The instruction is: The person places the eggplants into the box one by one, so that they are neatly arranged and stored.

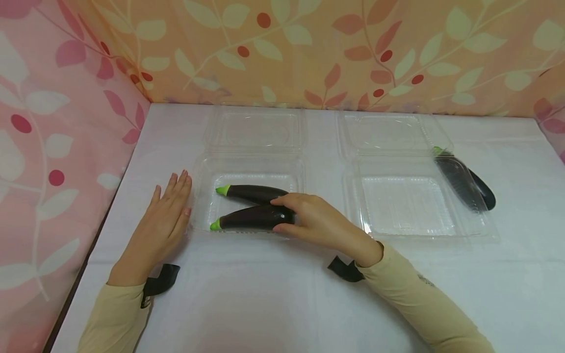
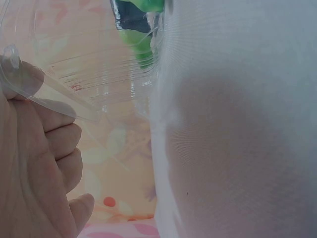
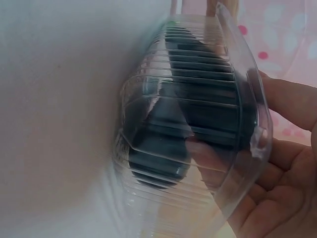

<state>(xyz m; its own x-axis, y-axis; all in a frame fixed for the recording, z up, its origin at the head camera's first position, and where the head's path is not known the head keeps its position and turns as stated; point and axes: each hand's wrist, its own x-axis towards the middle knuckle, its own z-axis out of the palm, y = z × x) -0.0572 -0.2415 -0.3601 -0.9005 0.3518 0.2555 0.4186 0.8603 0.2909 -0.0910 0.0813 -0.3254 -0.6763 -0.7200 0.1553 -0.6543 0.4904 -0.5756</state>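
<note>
Two dark eggplants with green stem ends lie in the left clear plastic clamshell box [image 1: 203, 169]. My right hand [image 1: 324, 220] reaches over its right side and grips the thick end of the near eggplant [image 1: 247, 218] between thumb and fingers. The far eggplant [image 1: 253, 192] lies just beyond, its right end partly under the fingers. In the right wrist view, both dark bodies [image 3: 158, 156] show through the ribbed plastic wall. My left hand [image 1: 163, 220] is at the box's left rim with its fingers extended; the left wrist view shows the clear rim [image 2: 64, 106] against its fingers.
A second clear clamshell box [image 1: 353, 215] stands open to the right, its lid folded back. More dark eggplant [image 1: 459, 179] lies at its right side, partly seen through the plastic. A patterned cloth [image 1: 282, 54] hangs behind the white table [image 1: 247, 294]; another hangs at the left.
</note>
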